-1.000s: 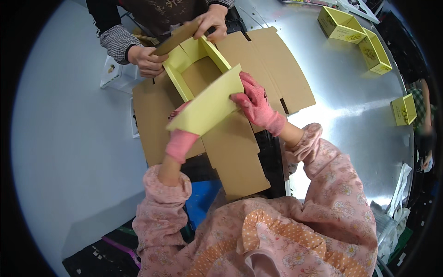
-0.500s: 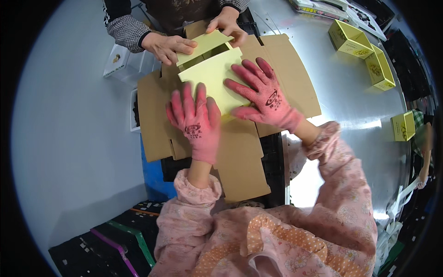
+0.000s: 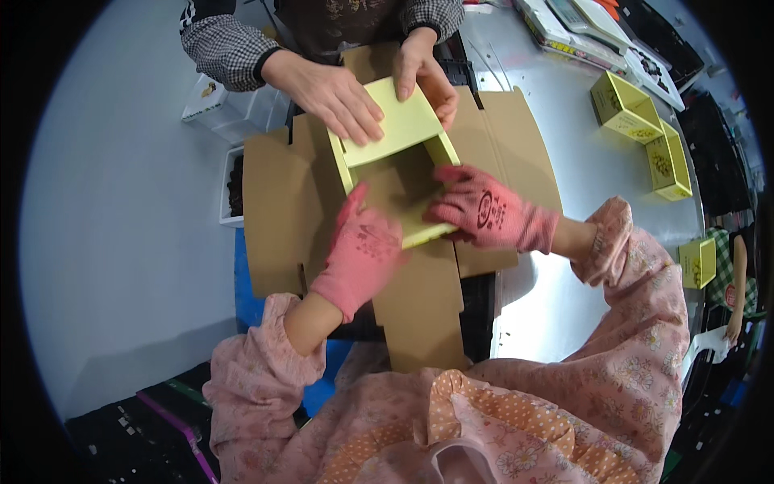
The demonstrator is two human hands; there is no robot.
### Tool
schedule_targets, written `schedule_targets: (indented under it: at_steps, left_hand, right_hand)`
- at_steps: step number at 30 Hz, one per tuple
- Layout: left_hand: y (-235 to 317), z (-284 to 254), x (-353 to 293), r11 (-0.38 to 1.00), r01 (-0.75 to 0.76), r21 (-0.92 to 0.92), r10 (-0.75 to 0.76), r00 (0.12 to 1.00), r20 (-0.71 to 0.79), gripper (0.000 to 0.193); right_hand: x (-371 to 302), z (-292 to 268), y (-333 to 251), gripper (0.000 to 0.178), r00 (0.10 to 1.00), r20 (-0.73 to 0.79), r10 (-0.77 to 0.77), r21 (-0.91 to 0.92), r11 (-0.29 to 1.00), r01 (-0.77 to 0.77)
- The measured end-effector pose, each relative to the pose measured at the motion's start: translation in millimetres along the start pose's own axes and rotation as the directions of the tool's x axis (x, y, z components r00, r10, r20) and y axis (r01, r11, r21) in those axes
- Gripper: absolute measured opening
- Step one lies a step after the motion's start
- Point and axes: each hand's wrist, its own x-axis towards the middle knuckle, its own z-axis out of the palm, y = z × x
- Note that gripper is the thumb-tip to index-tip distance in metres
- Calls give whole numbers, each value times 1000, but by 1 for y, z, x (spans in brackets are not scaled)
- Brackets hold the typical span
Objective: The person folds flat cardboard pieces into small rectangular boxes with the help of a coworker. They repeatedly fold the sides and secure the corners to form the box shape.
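Observation:
A pale yellow cardboard box (image 3: 349, 171) sits over the middle of an opened brown carton (image 3: 278, 202). Its near part is open and shows a brown inside; a pale yellow panel (image 3: 411, 129) covers the far part. My right hand (image 3: 488, 211), in a pink glove, has its fingers curled over the box's near right rim. At the near left corner is my left hand (image 3: 363, 250), gloved alike; motion blurs it and its fingers are mostly hidden. Across from me, a co-worker's left hand (image 3: 423, 77) and right hand (image 3: 334, 97) rest on the yellow panel.
Brown carton flaps spread out on several sides. On the metal table (image 3: 556, 121) to the right stand yellow boxes (image 3: 627, 109), with another yellow box (image 3: 697, 263) nearer me. White containers (image 3: 230, 113) stand at the left by the wall. Another person's arm (image 3: 738, 282) shows at the far right.
The near yellow panel no longer covers the box's near part, which now stands open. My hands have gone from lying spread on it to the near corners. The co-worker's hands have shifted on the far panel.

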Motion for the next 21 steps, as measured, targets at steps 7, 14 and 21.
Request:
schedule_targets:
  at_steps: [7, 14, 21]
  left_hand:
    - [-21, -44, 39, 634, 141, -761, 108, 957, 268, 41]
    - [-23, -5, 63, 192, 320, -928, 332, 868, 368, 65]
    - [-35, 0, 88, 344, 240, -908, 588, 698, 408, 82]
  right_hand:
    - [9, 7, 1, 22, 997, -51, 55, 141, 989, -48]
    - [-11, 39, -22, 64, 778, -542, 319, 425, 902, -74]
    - [-25, 66, -21, 81, 691, -24, 722, 823, 407, -396]
